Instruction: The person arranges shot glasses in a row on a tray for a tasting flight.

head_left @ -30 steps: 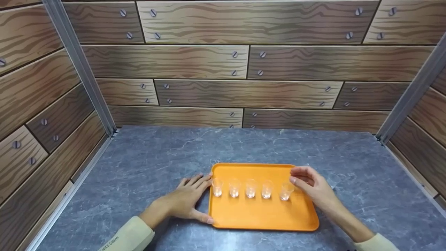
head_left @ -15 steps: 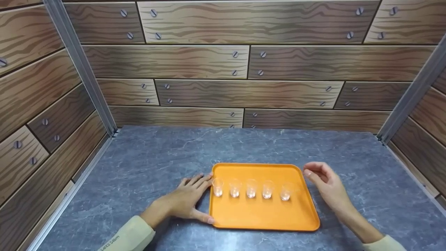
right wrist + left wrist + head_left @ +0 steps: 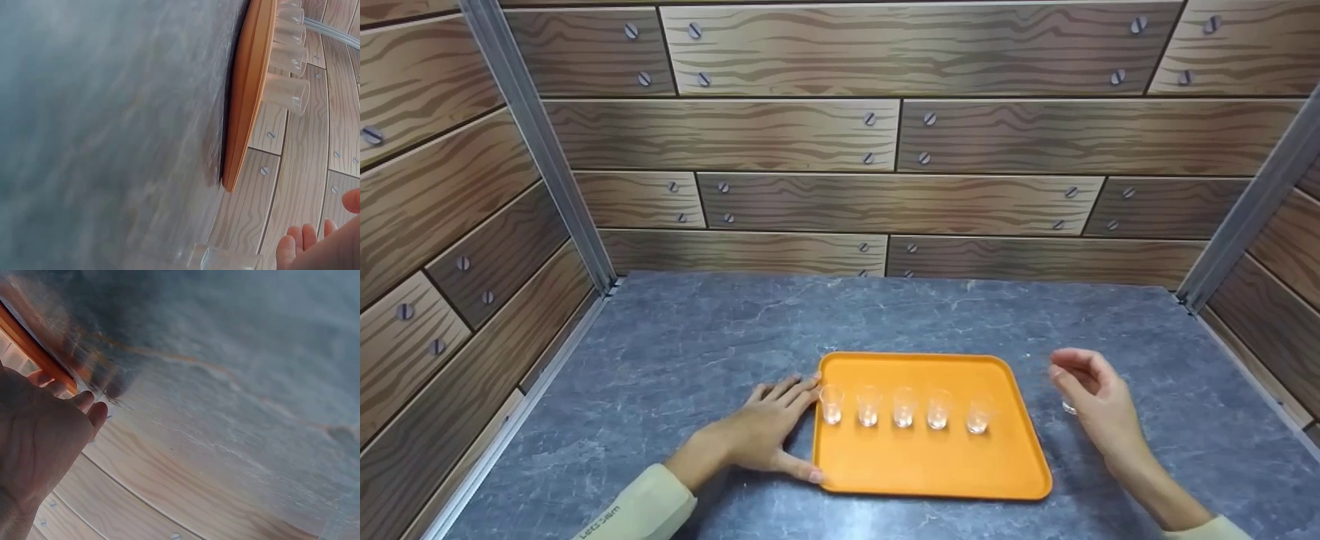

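Observation:
My left hand [image 3: 769, 431] lies with its fingers spread along the left edge of an orange tray [image 3: 915, 476], fingertips and thumb tip at the rim. In the left wrist view its fingers [image 3: 97, 413] reach the tray's side [image 3: 34, 349]. Several small clear shot glasses stand upright in a row across the tray, the rightmost glass [image 3: 978, 420] slightly nearer me. Right of the tray, my right hand [image 3: 1099, 401] hovers with loosely curved fingers, holding nothing. Another clear glass [image 3: 225, 260] is on the table close by it; in the head view the hand mostly hides this glass.
The blue-grey marbled table [image 3: 720, 330] extends around the tray. Wood-patterned panels [image 3: 810, 135] close off the back and both sides. Metal posts [image 3: 547, 150] rise at the back corners.
My right hand has let go of the rightmost glass on the tray and moved right, past the tray's edge, to the glass on the table. The left hand has stayed at the rim.

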The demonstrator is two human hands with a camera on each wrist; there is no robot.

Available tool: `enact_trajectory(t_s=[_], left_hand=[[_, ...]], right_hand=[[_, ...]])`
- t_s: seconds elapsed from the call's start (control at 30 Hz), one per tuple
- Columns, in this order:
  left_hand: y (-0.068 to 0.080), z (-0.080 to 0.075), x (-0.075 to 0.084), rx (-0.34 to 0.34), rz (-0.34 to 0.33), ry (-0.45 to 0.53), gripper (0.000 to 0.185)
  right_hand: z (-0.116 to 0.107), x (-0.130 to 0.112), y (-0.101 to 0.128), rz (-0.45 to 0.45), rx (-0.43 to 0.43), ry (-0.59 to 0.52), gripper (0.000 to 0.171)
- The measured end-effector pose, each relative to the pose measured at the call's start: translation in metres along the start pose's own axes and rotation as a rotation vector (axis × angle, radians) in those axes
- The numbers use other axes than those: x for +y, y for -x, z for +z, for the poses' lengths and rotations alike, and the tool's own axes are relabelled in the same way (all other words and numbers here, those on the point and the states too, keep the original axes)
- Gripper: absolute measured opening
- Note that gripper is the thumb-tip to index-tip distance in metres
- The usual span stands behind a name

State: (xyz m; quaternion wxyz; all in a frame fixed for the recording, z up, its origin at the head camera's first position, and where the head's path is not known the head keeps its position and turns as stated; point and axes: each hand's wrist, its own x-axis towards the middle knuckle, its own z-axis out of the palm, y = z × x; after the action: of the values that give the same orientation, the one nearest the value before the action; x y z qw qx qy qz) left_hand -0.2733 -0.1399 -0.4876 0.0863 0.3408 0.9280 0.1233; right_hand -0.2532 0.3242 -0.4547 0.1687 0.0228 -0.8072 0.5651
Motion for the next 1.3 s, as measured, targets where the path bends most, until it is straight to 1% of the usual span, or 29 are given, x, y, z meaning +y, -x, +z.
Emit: enact_trajectory(t_s=[0.1, 0.23, 0.47, 0.53, 0.67, 0.73, 0.9, 1.07, 1.3], left_hand=[[0.000, 0.001, 0.000, 0.006, 0.003, -0.007, 0.121], [0.000, 0.001, 0.000, 0.007, 0.005, -0.009, 0.121], [0.000, 0.000, 0.000, 0.005, 0.006, -0.012, 0.122], [0.000, 0.000, 0.000, 0.003, 0.004, -0.011, 0.122], [0.000, -0.001, 0.001, 0.008, 0.008, -0.010, 0.122], [0.001, 0.000, 0.001, 0.015, 0.013, -0.011, 0.122], [0.001, 0.000, 0.001, 0.014, 0.011, -0.005, 0.121], [0.001, 0.000, 0.001, -0.001, 0.003, 0.007, 0.120], [0.001, 0.001, 0.001, 0.000, 0.007, 0.007, 0.119]], right_hand=[[-0.005, 0.003, -0.001, 0.007, 0.019, 0.026, 0.036], [-0.013, 0.008, -0.004, 0.039, 0.037, 0.076, 0.040], [-0.027, 0.013, -0.006, 0.149, -0.027, 0.199, 0.053], [-0.029, 0.014, -0.006, 0.157, -0.027, 0.211, 0.056], [-0.032, 0.017, -0.008, 0.145, -0.016, 0.226, 0.055], [-0.033, 0.018, -0.008, 0.162, -0.053, 0.225, 0.060], [-0.037, 0.020, -0.012, 0.240, -0.174, 0.206, 0.078], [-0.042, 0.025, -0.014, 0.273, -0.207, 0.211, 0.080], [-0.048, 0.034, -0.015, 0.277, -0.229, 0.244, 0.076]])
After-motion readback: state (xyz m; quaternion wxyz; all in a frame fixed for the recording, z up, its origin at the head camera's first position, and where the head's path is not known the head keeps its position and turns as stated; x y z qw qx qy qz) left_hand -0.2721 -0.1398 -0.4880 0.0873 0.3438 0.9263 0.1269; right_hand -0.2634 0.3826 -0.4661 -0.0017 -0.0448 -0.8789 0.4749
